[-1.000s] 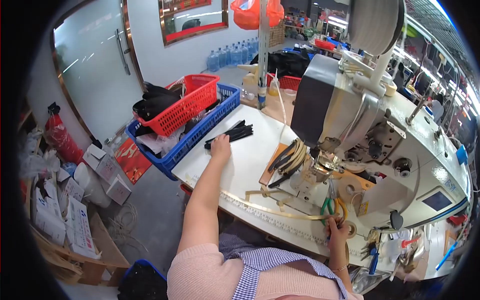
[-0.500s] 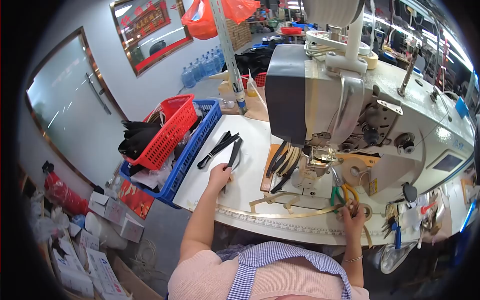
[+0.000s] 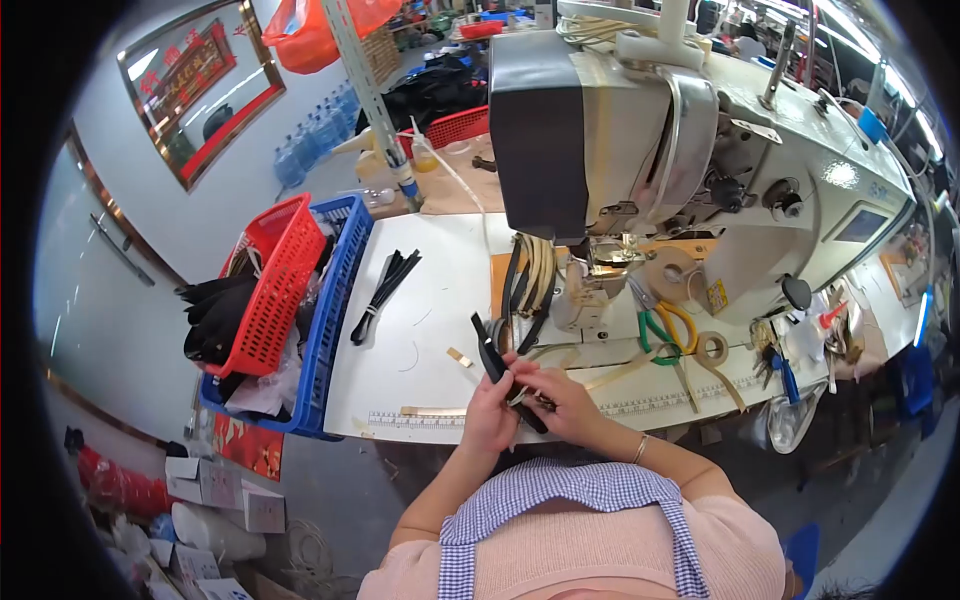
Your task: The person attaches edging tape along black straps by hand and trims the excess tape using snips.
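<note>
At the front of the white table, my left hand (image 3: 489, 412) is closed around a bundle of black strips (image 3: 490, 357), which slants across it. Pressed up close, my right hand (image 3: 562, 402) has its fingers bent at the lower part of the strips. Something small and dark sits in the right fingers, too hidden to name. Behind both hands, more black and beige strips (image 3: 535, 280) hang beside the sewing machine (image 3: 600, 140). A tied bunch of black strips (image 3: 384, 297) lies to the left, and a short tan piece (image 3: 459, 357) is nearer my left hand.
Scissors with green and yellow handles (image 3: 668, 328) and a tape roll (image 3: 712, 348) lie to the right. A measuring tape (image 3: 400, 420) runs along the front edge. At the left, a red basket (image 3: 272, 285) sits on a blue crate (image 3: 335, 330). Keys and tools (image 3: 780, 370) stand far right.
My left hand has brought black strips from the left of the table toward me. My right hand has moved left from beside the scissors to meet it. The view has shifted.
</note>
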The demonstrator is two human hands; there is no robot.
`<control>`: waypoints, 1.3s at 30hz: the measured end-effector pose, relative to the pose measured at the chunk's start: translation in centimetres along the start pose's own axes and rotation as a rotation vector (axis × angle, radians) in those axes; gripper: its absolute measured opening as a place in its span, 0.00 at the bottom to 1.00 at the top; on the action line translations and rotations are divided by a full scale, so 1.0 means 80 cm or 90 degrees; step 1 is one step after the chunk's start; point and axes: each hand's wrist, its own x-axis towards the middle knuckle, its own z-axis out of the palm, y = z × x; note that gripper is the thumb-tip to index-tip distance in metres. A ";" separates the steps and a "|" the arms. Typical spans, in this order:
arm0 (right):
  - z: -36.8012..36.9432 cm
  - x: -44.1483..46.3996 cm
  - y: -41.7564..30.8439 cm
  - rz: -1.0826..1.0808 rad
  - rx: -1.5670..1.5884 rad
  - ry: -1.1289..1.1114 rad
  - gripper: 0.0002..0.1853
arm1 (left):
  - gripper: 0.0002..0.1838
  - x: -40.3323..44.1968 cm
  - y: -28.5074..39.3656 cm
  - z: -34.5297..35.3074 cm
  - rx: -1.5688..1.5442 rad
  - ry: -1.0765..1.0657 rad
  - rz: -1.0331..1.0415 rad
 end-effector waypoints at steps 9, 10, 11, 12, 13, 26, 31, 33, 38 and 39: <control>-0.004 0.012 0.004 -0.081 -0.074 -0.217 0.12 | 0.11 -0.003 0.019 -0.021 0.056 0.063 -0.029; -0.008 0.017 0.008 -0.087 -0.047 -0.221 0.12 | 0.10 0.006 0.022 -0.016 0.060 0.094 0.025; -0.012 0.021 0.014 -0.071 -0.064 -0.243 0.12 | 0.10 0.015 0.029 -0.016 0.062 0.103 0.065; -0.014 0.023 0.015 -0.065 -0.060 -0.250 0.12 | 0.10 0.023 0.041 -0.019 0.064 0.113 0.106; -0.016 0.023 0.015 -0.060 -0.057 -0.255 0.12 | 0.10 0.031 0.051 -0.020 0.037 0.144 0.159; -0.150 -0.054 0.046 0.215 -0.314 0.124 0.17 | 0.43 0.149 0.157 -0.036 1.135 0.196 0.314; -0.139 -0.047 0.041 0.083 -0.465 0.108 0.16 | 0.56 0.297 0.037 0.057 1.215 0.112 0.025; -0.149 -0.050 0.029 0.090 -0.496 0.130 0.15 | 0.56 0.309 0.016 0.067 1.300 0.073 -0.048; -0.150 -0.089 0.040 0.121 -0.415 0.160 0.14 | 0.36 0.326 0.035 0.011 1.157 0.052 0.143; -0.144 -0.087 0.038 0.107 -0.386 0.114 0.13 | 0.33 0.312 0.051 0.004 1.096 0.044 0.153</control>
